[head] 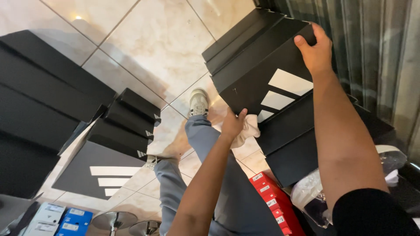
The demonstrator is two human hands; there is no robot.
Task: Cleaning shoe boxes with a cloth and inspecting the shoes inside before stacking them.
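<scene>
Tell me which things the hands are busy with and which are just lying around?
Busy with:
- black shoebox with white stripes, gripped by the right hand at its top corner
- white cloth, bunched in the left hand against the box's lower edge

Lying around:
- stack of black boxes on the floor
- red boxes
- blue boxes
- clear plastic bag
</scene>
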